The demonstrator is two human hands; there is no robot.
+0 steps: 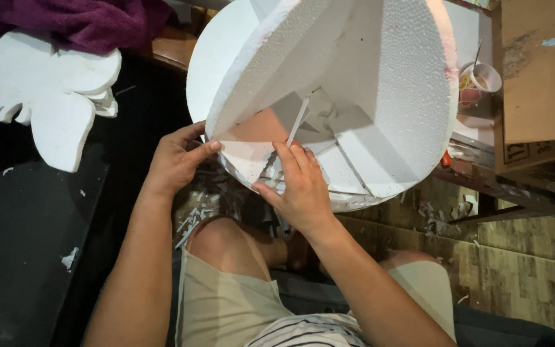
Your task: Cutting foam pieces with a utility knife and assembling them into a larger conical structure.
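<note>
A large round white foam piece (380,77), built of thick slabs that meet at angles, is tilted up in front of me above my knees. My left hand (176,159) grips its lower left edge, thumb pressed on the foam. My right hand (298,185) rests against the lower middle of the piece and pinches a thin white stick (298,121) that points up into the hollow between the slabs.
A flat white foam cut-out (46,96) lies at the upper left beside purple cloth (78,22). A paper cup (478,82) stands on a table at the right, next to a cardboard box (541,71). Foam scraps (194,215) litter the floor by my knee.
</note>
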